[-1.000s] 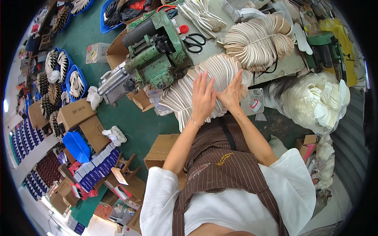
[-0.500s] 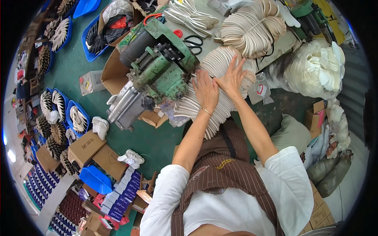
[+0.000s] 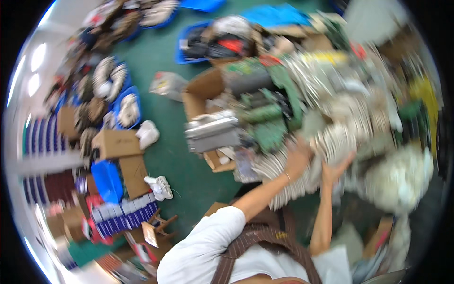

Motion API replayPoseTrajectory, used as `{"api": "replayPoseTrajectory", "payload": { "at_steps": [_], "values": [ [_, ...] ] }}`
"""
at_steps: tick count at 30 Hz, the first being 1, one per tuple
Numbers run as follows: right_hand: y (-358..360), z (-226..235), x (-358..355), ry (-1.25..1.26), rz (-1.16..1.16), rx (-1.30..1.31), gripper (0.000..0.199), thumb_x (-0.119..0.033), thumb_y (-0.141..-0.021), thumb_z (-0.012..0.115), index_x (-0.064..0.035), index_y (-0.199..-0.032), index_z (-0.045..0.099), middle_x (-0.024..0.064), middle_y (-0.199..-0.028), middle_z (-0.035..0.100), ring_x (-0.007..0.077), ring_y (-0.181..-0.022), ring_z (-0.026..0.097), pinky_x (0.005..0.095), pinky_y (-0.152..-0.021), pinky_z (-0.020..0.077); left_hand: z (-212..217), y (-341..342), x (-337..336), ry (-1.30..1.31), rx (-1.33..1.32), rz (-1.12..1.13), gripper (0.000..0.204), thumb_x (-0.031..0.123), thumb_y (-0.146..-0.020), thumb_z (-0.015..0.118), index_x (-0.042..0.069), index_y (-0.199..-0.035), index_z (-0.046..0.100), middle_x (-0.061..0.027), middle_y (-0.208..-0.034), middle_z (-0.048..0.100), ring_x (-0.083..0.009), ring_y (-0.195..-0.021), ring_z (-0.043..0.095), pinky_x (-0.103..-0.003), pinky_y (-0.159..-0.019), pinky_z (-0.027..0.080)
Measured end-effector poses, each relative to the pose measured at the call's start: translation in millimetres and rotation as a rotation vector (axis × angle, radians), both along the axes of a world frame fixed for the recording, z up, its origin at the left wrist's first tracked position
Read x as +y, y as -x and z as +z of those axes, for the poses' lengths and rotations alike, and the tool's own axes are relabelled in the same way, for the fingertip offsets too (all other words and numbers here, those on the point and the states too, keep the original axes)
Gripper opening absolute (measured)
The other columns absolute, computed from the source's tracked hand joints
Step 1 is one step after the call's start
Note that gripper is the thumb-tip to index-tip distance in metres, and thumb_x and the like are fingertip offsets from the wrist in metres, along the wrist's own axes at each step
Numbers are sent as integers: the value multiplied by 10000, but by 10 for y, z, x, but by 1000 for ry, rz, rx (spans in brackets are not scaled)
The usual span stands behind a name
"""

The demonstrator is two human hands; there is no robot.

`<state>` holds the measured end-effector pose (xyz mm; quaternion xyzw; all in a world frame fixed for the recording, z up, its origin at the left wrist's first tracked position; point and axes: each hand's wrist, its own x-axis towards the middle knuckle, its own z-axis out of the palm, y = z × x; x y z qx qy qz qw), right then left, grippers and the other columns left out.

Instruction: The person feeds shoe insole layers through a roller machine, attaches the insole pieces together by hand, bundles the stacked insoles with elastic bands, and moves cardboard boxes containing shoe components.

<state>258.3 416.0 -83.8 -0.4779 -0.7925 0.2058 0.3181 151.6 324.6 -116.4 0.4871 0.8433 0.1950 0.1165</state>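
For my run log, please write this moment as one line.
left hand: flat on cream sole stack | right hand: on same stack | green machine: behind | picture: blurred

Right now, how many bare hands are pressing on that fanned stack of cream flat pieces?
2. The left hand lies on the fanned stack of cream flat pieces; the right hand presses its right side. The picture is blurred.

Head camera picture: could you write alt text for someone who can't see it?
Blurred overhead view: a person's left hand and right hand press on a fanned stack of cream strips beside a green machine, above a green floor crowded with cardboard boxes.
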Motion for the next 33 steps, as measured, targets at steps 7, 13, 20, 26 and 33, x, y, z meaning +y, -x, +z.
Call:
{"api": "replayPoseTrajectory", "payload": {
  "at_steps": [7, 13, 20, 26, 33],
  "values": [
    [85, 731, -492, 236, 495, 180, 1130, -233, -562, 771, -24, -1446, 99, 201, -1445, 245, 320, -1345, 232, 406, -1099, 163, -393, 15, 222, -265, -483, 136, 447, 218, -842, 494, 18, -1239, 459, -181, -1259, 479, -343, -1239, 385, -457, -1068, 252],
    [-44, 1064, -383, 329, 726, 433, 1107, -266, -611, 788, -3, -1437, 100, 177, -1487, 150, 277, -1365, 187, 385, -1100, 150, -784, -301, 626, -362, -239, 33, 507, 240, -855, 481, 10, -1298, 396, -164, -1341, 414, -311, -1281, 342, -435, -1087, 231],
    [-333, 1436, 500, -161, 307, 377, 1144, -494, -659, 730, 0, -1439, 56, 204, -1495, 83, 335, -1374, 127, 432, -1110, 116, -246, -100, 544, -493, -939, 178, 351, 137, -867, 496, -9, -1186, 515, -197, -1245, 497, -328, -1192, 438, -368, -1030, 329],
    [-240, 1441, 28, -252, 139, 313, 1277, -475, -604, 806, 19, -1429, -35, 247, -1482, 50, 339, -1378, 100, 428, -1111, 85, 1659, -3, -170, -890, -677, 129, 387, 81, -862, 530, -50, -1221, 472, -227, -1136, 553, -387, -1094, 511, -385, -954, 381],
    [364, 1758, -1131, 206, 476, 644, 1298, -219, -564, 859, -6, -1423, -90, 221, -1477, 72, 299, -1350, 177, 399, -1092, 173, 2128, -143, -1310, -926, -559, 179, 984, 310, -732, 736, -55, -1381, 92, -222, -1380, 237, -333, -1296, 260, -401, -1060, 221]
  ]
}}
